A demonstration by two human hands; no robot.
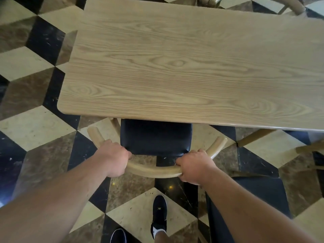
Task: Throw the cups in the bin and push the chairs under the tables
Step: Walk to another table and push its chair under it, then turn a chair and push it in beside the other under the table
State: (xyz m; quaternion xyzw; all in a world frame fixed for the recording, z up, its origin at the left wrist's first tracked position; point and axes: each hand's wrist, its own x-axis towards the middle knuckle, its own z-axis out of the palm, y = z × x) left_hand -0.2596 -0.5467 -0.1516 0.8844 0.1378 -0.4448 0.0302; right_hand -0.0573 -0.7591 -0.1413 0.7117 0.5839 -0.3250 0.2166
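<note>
Two hands on one chair, worktop dead ahead at 12 o'clock.

Both hands are closed around the curved wooden back rail of the chair [154, 171]: the left hand [114, 158] at about 9 o'clock on the rail, the right hand [194, 166] at about 3 o'clock, equally near. The black seat [155, 137] is already partly under the worktop [184, 67] edge. The seat's front-to-back line runs toward 12 o'clock, so a straight push away from the body should finish it. No cups are in view.
</note>
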